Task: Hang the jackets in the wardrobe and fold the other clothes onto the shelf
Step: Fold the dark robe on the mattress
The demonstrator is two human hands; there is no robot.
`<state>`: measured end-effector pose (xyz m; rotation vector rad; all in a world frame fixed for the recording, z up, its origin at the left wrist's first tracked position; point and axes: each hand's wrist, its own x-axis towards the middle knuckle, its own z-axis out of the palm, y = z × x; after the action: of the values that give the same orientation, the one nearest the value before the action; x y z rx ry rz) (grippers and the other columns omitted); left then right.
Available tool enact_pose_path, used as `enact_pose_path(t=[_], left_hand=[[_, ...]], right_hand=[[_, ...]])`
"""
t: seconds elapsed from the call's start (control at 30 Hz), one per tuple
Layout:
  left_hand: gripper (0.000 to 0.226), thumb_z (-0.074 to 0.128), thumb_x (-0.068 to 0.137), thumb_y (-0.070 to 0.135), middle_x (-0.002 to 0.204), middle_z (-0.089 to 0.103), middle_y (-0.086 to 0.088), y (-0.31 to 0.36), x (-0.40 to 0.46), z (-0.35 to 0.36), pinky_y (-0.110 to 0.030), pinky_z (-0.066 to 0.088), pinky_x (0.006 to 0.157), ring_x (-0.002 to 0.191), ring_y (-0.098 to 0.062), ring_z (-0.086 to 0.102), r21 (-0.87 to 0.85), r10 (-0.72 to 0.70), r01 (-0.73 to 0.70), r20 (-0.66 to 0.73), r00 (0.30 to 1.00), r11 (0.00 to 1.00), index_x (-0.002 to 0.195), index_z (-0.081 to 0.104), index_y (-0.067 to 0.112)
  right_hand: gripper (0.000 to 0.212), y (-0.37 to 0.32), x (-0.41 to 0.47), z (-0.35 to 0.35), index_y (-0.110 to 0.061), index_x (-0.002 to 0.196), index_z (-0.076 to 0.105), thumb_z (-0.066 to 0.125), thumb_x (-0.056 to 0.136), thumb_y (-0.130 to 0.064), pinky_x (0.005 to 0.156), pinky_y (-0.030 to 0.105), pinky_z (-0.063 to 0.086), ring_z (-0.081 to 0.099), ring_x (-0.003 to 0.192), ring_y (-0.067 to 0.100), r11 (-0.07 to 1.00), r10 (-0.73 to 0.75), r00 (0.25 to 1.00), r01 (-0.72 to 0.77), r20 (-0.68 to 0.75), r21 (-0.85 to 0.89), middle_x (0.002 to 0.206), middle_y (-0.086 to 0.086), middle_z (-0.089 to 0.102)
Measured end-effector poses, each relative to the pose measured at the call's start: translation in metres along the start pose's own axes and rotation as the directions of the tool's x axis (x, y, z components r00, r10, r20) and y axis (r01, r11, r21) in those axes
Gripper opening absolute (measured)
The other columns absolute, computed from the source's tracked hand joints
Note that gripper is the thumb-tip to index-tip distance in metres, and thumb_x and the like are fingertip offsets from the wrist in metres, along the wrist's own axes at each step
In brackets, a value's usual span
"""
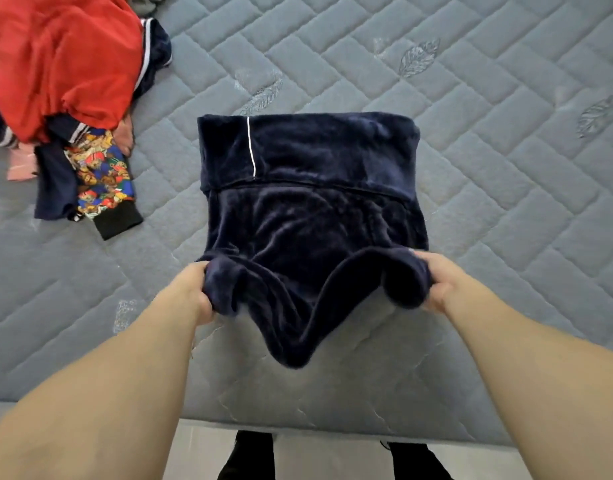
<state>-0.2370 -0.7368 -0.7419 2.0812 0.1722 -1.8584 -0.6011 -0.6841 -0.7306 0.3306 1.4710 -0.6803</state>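
Both hands, left hand point(197, 289) and right hand point(433, 282), are gripping with curled fingers the near corners of a navy velvet garment point(308, 188) lying near the mattress point(505, 168) front edge.

We see a folded garment point(308, 188) lying on the bed point(488, 174), about midway across it. Its near edge is lifted off the mattress, with our left hand point(194, 289) at the left corner and our right hand point(433, 282) at the right corner. Far to the left, well apart, a heap of clothes point(66, 98) lies on the bed.
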Motion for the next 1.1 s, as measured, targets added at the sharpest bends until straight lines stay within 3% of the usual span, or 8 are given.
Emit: enact_pose_path(t=[0.23,0.33,0.43,0.57,0.67,0.77,0.97,1.1], left_hand=[[0.032,0.043,0.102,0.012,0.117,0.072,-0.004,0.082,-0.005,0.011,-0.041,0.062,0.061,0.095,-0.024,0.071,-0.488,0.169,-0.165,-0.035,0.985,0.857,0.119,0.070,0.014],[0.035,0.033,0.099,0.006,0.114,0.070,-0.019,0.104,-0.002,0.031,-0.046,0.059,0.066,0.090,-0.033,0.072,-0.427,0.252,-0.238,-0.024,0.967,0.872,0.111,0.066,0.001],[0.047,0.035,0.092,0.014,0.133,0.054,-0.018,0.114,0.011,0.052,-0.045,0.043,0.093,0.111,-0.032,0.054,0.172,0.329,-0.307,-0.115,0.937,0.936,0.138,0.045,0.010],[0.059,0.059,0.077,0.045,0.137,0.032,-0.010,0.119,0.047,0.063,-0.046,0.026,0.105,0.127,-0.034,0.031,0.918,0.776,-0.179,-0.181,0.604,0.354,0.132,0.037,0.041],[0.026,0.064,0.087,0.044,0.118,0.055,-0.002,0.132,0.061,0.070,-0.037,0.040,0.096,0.117,-0.031,0.050,0.763,0.890,-0.567,-0.023,0.455,0.309,0.109,0.060,0.031],[0.022,0.060,0.092,0.042,0.086,0.066,0.004,0.157,0.053,0.076,-0.031,0.048,0.075,0.088,-0.018,0.063,0.306,0.884,-0.831,-0.107,0.455,0.465,0.078,0.064,0.025],[0.032,0.056,0.093,0.049,0.082,0.067,0.003,0.231,0.045,0.087,-0.019,0.038,0.063,0.082,-0.016,0.059,0.333,0.863,-0.821,-0.382,0.332,0.463,0.083,0.064,0.020],[0.071,0.044,0.088,0.067,0.138,0.054,-0.014,0.260,0.074,0.099,-0.042,0.034,0.107,0.129,-0.035,0.046,0.595,0.791,-0.531,-0.361,0.494,0.603,0.134,0.050,0.013]], right_hand=[[0.031,-0.067,0.007,0.032,-0.006,0.120,0.058,0.035,0.100,-0.015,0.085,0.039,0.058,0.057,0.117,0.031,0.543,-0.280,0.935,0.342,-0.218,0.767,0.135,0.007,0.054],[0.045,-0.083,0.027,0.050,-0.018,0.141,0.046,0.035,0.100,-0.032,0.107,0.042,0.043,0.049,0.126,0.026,0.820,-0.252,0.923,0.363,-0.290,0.442,0.149,0.005,0.038],[0.059,-0.086,0.053,0.064,-0.023,0.142,0.042,0.041,0.086,-0.042,0.112,0.044,0.029,0.036,0.131,0.029,0.917,-0.384,0.745,0.241,-0.546,-0.317,0.149,0.007,0.030],[0.094,-0.097,0.093,0.061,-0.020,0.150,0.018,0.066,0.072,-0.037,0.106,0.045,0.038,0.042,0.127,0.035,0.814,-0.533,0.687,0.258,-0.494,-0.520,0.146,0.009,0.038],[0.073,-0.118,0.115,0.054,-0.015,0.141,0.039,0.070,0.078,-0.035,0.104,0.048,0.042,0.046,0.125,0.036,0.866,-0.456,0.722,0.227,-0.520,-0.445,0.140,0.012,0.049],[0.049,-0.131,0.110,0.061,-0.023,0.128,0.047,0.059,0.086,-0.047,0.100,0.047,0.039,0.044,0.123,0.037,0.687,-0.681,0.540,0.235,-0.495,-0.688,0.126,0.009,0.056],[0.036,-0.173,0.083,0.100,-0.013,0.115,0.039,0.052,0.096,-0.041,0.078,0.039,0.037,0.057,0.101,0.036,0.447,-0.884,0.169,0.577,-0.435,-0.684,0.100,0.003,0.060],[0.061,-0.213,0.107,0.135,-0.019,0.142,0.032,0.060,0.090,-0.032,0.105,0.052,0.030,0.040,0.130,0.035,0.502,-0.864,0.242,0.356,-0.442,-0.788,0.143,0.012,0.040]])
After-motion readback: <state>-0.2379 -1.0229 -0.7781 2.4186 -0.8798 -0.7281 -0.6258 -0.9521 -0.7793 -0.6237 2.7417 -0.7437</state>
